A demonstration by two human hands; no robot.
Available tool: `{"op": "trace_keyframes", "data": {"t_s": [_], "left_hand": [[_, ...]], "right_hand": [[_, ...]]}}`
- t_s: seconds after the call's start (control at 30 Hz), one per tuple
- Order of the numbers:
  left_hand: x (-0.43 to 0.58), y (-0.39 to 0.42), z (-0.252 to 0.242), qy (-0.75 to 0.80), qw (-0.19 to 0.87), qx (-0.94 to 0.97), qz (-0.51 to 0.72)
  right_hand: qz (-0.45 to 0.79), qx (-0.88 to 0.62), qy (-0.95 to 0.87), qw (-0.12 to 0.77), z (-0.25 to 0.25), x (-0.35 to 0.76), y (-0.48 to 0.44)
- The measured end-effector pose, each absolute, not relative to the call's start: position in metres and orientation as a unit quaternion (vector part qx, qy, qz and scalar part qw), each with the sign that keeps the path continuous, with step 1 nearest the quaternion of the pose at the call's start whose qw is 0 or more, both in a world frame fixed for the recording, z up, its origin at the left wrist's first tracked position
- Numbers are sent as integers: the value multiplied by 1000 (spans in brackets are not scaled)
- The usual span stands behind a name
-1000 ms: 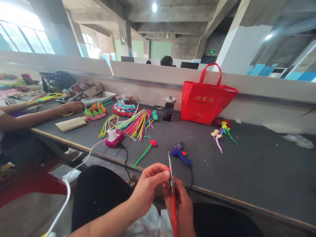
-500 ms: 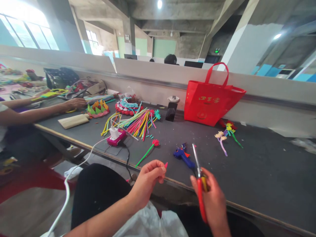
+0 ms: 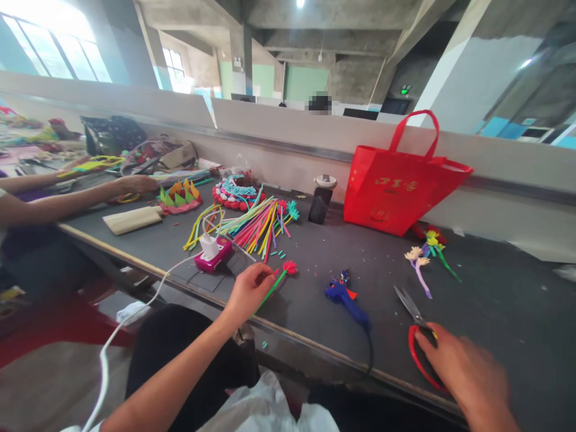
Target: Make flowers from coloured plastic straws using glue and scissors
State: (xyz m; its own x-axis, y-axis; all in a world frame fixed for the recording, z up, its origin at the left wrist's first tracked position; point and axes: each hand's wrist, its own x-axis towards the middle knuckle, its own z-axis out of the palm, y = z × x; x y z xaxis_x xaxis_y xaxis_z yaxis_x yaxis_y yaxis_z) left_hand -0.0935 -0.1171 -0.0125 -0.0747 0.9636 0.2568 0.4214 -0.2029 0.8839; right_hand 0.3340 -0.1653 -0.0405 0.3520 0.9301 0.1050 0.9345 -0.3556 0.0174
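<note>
My left hand (image 3: pixel 246 290) is closed in a pinch on the green stem of a pipe-cleaner flower with a red head (image 3: pixel 289 267), which lies on the dark table (image 3: pixel 495 300) near its front edge. My right hand (image 3: pixel 465 373) rests low on the table at the right, fingers on the red handle of the scissors (image 3: pixel 416 336). The scissors lie flat with their blades pointing away to the left. A blue glue gun (image 3: pixel 344 296) lies between my two hands, its cord running over the table edge.
A bundle of coloured pipe cleaners (image 3: pixel 256 223) and a pink power strip (image 3: pixel 215 252) lie left of centre. A red tote bag (image 3: pixel 400 186) stands at the back, with finished flowers (image 3: pixel 425 255) beside it. Another person's arm (image 3: pixel 67 201) reaches in from the left.
My left hand moved forward from in front of me to the flower on the table. My right hand swung right and lowered the scissors onto the table.
</note>
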Motion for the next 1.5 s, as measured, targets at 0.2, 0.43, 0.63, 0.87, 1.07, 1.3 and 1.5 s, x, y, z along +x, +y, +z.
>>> {"op": "trace_keyframes", "data": {"t_s": [0.2,0.43,0.63,0.87,1.07,1.3,1.5], "left_hand": [[-87,-107,-6,609,175,668,392],[-92,-82,-21,645,190,625,396],[-95,-75,-37,639,229,599,425],[-93,-79,-36,615,228,624,425],[-81,-85,-19,623,208,664,358],[-67,-85,-17,632,214,646,370],[-48,-113,3,608,253,616,432]], "right_hand": [[-21,-676,-708,203,-19,242,-147],[-49,-669,-732,119,-38,189,-121],[23,-693,-696,185,-44,192,-117],[221,-663,-552,454,-36,199,-138],[566,-430,-342,615,-11,182,-158],[657,-364,-372,545,-15,154,-172],[446,-487,-524,538,-13,145,-197]]}}
